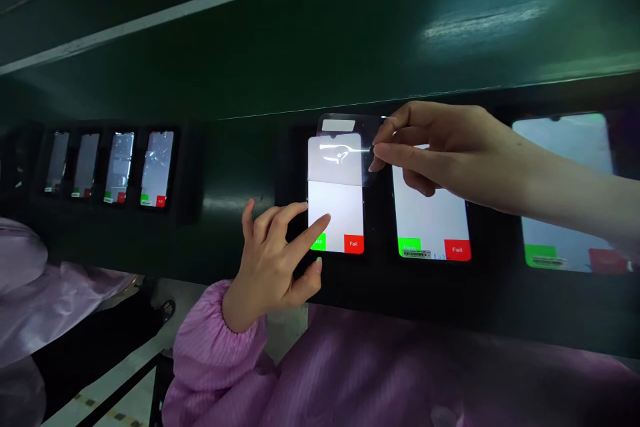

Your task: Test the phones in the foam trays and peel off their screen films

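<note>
A smartphone lies face up in front of me with a white screen lit. Green "Pass" and red "Fail" boxes show along its lower end. My left hand is open with fingers spread, its index finger over the lower screen, partly covering the green box; I cannot tell if it touches the glass. Pinched at its right edge by my right hand, a clear plastic sheet with a white label covers the phone's upper part. Beneath that hand lies a second lit phone, partly hidden.
A third lit phone lies farther right, partly behind my right forearm. Several more phones stand in a row on the left. A green bench surface stretches behind. At the lower left is another person's sleeve.
</note>
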`<control>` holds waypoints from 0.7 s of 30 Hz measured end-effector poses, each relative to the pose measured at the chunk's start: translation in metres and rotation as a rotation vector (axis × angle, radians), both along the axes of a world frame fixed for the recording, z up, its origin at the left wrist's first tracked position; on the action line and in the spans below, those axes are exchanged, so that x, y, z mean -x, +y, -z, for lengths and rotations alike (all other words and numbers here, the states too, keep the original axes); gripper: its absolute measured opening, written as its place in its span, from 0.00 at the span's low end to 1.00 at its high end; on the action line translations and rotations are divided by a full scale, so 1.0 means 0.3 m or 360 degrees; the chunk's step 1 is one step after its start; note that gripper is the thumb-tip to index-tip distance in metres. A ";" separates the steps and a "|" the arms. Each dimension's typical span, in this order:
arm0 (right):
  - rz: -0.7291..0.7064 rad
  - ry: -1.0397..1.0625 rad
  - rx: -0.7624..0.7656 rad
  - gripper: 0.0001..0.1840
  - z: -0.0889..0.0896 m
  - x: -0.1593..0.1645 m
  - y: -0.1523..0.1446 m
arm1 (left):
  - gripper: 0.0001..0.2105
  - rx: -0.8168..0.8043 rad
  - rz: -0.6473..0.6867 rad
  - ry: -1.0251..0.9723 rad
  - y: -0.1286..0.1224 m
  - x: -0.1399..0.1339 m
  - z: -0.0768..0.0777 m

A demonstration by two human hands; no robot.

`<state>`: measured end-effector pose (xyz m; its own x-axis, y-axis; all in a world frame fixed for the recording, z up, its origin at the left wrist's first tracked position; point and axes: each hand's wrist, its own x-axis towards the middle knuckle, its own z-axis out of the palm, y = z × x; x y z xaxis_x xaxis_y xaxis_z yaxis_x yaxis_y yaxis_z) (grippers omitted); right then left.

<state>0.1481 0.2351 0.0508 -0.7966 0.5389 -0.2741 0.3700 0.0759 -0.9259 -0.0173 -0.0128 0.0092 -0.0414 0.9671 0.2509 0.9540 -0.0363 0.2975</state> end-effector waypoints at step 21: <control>-0.0327 -0.0010 0.0083 0.18 -0.008 -0.045 -0.085 | 0.14 -0.0347 -0.0237 -0.0393 -0.080 -0.015 0.011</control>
